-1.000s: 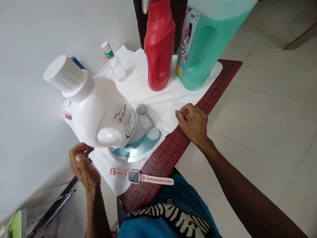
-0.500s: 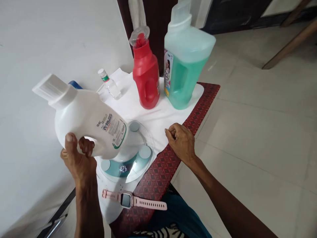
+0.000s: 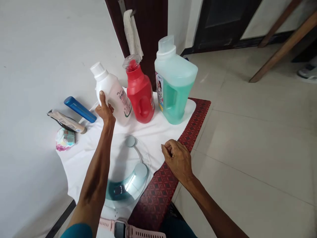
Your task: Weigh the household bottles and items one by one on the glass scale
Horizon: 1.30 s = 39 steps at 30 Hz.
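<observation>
My left hand (image 3: 105, 110) is wrapped round the handle side of a white detergent bottle (image 3: 114, 94), which stands at the back of the white cloth (image 3: 163, 130), beside a red bottle (image 3: 139, 91). A round glass scale (image 3: 127, 172) lies on the cloth under my left forearm, with nothing on it. My right hand (image 3: 177, 158) rests in a loose fist on the edge of the red patterned mat (image 3: 158, 188), right of the scale.
A large jug of green liquid (image 3: 174, 82) stands right of the red bottle. A blue bar (image 3: 79, 109), a tube (image 3: 65, 121) and a small packet (image 3: 64, 138) lie left by the wall. A pink smartwatch (image 3: 123, 228) lies at the near edge. Tiled floor lies right.
My left hand has carried the white bottle off the scale and away to the back of the cloth, next to the red bottle. The right hand has stayed put.
</observation>
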Each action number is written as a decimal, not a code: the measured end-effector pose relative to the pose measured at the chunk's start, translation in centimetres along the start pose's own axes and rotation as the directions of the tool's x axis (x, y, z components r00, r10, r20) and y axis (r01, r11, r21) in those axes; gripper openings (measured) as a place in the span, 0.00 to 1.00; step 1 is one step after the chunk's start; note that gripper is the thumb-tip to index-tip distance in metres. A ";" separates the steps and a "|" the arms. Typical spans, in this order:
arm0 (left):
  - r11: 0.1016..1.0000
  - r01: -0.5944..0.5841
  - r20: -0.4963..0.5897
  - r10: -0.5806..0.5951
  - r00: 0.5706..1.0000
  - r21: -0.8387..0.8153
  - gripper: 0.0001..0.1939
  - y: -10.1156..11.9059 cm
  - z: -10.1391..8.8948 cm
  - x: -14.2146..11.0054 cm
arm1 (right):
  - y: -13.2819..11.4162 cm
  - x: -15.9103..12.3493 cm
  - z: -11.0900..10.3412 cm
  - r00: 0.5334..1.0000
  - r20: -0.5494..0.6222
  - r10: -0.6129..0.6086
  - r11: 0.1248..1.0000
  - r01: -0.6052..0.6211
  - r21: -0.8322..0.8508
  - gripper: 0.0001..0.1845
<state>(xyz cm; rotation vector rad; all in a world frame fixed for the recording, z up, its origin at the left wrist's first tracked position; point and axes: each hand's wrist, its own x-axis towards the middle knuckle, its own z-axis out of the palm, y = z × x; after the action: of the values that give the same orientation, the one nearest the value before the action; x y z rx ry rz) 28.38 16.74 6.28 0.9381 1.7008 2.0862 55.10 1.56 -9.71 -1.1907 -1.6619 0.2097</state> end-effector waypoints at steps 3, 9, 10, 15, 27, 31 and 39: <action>0.998 0.048 0.033 -0.049 0.998 0.041 0.32 -1.4 2.4 0.4 | 0.0 0.0 -0.1 1.000 0.005 -0.009 1.000 0.009 -0.017 0.16; 0.991 0.024 0.116 -0.040 0.992 0.134 0.34 -3.0 6.1 0.0 | 0.1 -0.2 -0.4 1.000 0.021 -0.012 1.000 0.012 -0.027 0.15; 0.988 0.020 0.134 -0.040 0.990 0.153 0.35 -3.2 6.4 -0.1 | 0.1 -0.2 -0.4 1.000 0.025 -0.016 0.999 0.017 -0.030 0.15; 0.950 -0.141 0.270 0.063 0.961 0.279 0.33 -2.8 4.3 0.0 | 0.2 -0.3 -0.5 0.999 0.040 -0.032 0.999 0.033 -0.037 0.15; 0.728 -0.134 0.171 0.023 0.985 0.673 0.46 -4.4 -1.7 8.4 | 0.3 -0.3 -0.5 0.999 0.052 -0.011 0.999 0.013 -0.034 0.15; 0.763 -0.082 0.159 -0.027 0.987 0.641 0.36 -6.5 -0.7 9.7 | 0.2 -0.5 -0.4 0.996 0.071 0.051 0.999 -0.049 -0.022 0.14; 0.814 -0.192 0.157 0.126 0.980 0.548 0.34 -6.2 -4.7 9.1 | 0.1 -0.5 -0.5 0.978 0.131 0.165 0.986 -0.164 -0.014 0.14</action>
<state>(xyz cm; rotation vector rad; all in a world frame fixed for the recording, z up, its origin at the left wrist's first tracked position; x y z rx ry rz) 17.44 20.18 2.66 1.3764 2.2963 1.5839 55.57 1.03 -9.92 -1.3427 -1.6775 0.3967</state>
